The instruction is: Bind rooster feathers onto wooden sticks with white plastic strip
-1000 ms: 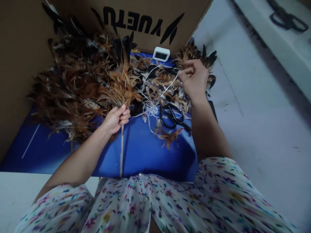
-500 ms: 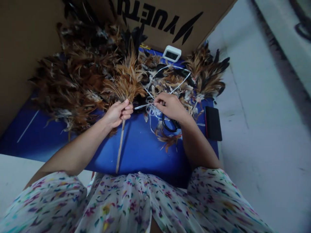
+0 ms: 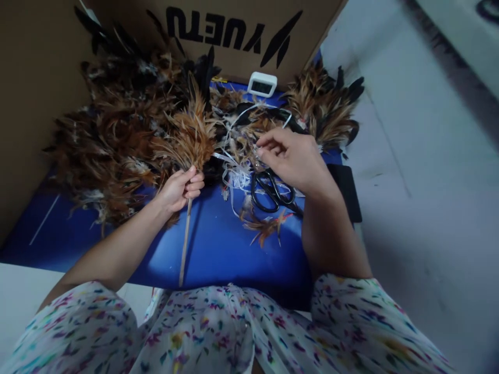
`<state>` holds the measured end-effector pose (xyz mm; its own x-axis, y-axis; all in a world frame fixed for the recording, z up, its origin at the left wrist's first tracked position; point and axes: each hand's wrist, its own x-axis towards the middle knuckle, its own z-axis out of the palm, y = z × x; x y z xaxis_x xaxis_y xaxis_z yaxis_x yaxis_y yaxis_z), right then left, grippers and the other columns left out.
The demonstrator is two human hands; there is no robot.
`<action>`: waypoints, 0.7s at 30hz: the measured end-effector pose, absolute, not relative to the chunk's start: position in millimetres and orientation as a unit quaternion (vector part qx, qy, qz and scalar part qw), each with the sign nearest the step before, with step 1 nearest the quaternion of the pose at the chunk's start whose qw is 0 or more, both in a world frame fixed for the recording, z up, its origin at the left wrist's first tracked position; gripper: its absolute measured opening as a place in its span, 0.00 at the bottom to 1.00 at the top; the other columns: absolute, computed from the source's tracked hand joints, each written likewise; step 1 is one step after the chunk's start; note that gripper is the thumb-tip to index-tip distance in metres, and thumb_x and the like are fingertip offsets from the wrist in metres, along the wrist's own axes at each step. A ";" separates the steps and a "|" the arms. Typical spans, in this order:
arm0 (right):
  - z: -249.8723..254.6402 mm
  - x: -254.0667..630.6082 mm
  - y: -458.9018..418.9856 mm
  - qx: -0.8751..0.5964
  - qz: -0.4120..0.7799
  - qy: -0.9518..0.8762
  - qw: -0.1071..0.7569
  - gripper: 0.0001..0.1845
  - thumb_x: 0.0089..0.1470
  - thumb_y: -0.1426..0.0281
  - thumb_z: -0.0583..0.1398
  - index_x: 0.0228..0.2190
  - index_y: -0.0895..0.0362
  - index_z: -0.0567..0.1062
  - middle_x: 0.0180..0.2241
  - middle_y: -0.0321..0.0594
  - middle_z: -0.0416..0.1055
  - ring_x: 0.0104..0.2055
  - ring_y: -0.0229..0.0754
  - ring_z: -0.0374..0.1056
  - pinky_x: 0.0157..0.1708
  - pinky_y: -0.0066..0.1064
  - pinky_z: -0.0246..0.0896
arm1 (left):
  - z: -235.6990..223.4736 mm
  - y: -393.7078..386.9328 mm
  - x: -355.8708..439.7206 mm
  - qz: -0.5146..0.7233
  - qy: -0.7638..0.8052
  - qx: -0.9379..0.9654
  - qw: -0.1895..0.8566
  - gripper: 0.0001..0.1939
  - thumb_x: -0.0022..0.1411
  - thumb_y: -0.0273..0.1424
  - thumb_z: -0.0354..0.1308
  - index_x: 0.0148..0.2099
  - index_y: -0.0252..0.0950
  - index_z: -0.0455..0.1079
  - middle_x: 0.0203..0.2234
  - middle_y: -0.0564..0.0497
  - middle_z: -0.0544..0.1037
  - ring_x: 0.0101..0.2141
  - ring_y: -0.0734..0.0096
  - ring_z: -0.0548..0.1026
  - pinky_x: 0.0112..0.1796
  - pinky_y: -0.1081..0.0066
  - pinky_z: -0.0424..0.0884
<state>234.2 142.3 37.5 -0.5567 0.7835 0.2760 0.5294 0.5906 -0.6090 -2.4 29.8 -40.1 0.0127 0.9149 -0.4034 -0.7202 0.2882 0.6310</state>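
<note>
My left hand (image 3: 182,188) is closed around the neck of a feather duster (image 3: 191,135), where brown feathers meet a thin wooden stick. The stick slants down toward the table's near edge. My right hand (image 3: 292,158) is held over the small loose feathers (image 3: 237,140), its thumb and forefinger close together in a pinch. Whatever sits between those fingertips is too small to make out. Below it lie black-handled scissors (image 3: 268,192), partly covered by my wrist. A tangle of whitish plastic strip (image 3: 237,174) lies between my hands.
A large heap of brown feathers (image 3: 117,130) covers the left of the blue table (image 3: 230,249). Another feather bundle (image 3: 323,104) stands at the back right. Behind are a cardboard box (image 3: 234,57) and a small white digital display (image 3: 262,84). A black flat object (image 3: 346,189) lies at the right edge.
My right hand has let go of the plastic strip and moved right, uncovering more of the scissors. My left hand still grips the duster. The whole view has shifted slightly.
</note>
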 end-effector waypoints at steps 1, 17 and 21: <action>41.2 235.0 139.4 -0.379 0.242 -0.855 0.259 0.08 0.53 0.70 0.59 0.34 0.54 0.78 0.30 0.38 0.75 0.31 0.39 0.69 0.35 0.34 0.65 | -40.1 30.4 -2.3 0.582 0.396 0.124 0.699 0.14 0.64 0.28 0.58 0.28 0.34 0.58 0.21 0.59 0.57 0.15 0.88 0.53 0.13 0.86 0.49; 46.3 221.5 113.5 -0.335 0.105 -0.930 0.106 0.12 0.59 0.73 0.55 0.37 0.54 0.79 0.26 0.39 0.74 0.29 0.42 0.68 0.29 0.32 0.51 | -36.0 33.5 -0.7 0.583 0.404 0.125 0.694 0.13 0.66 0.28 0.55 0.29 0.34 0.57 0.20 0.60 0.56 0.15 0.88 0.55 0.13 0.86 0.49; 57.5 219.3 94.0 -0.281 0.051 -0.956 0.070 0.18 0.60 0.79 0.51 0.42 0.56 0.78 0.38 0.45 0.77 0.31 0.40 0.69 0.28 0.32 0.48 | -36.2 34.0 -1.6 0.582 0.411 0.123 0.691 0.11 0.66 0.30 0.56 0.32 0.34 0.60 0.21 0.60 0.56 0.15 0.88 0.54 0.13 0.86 0.50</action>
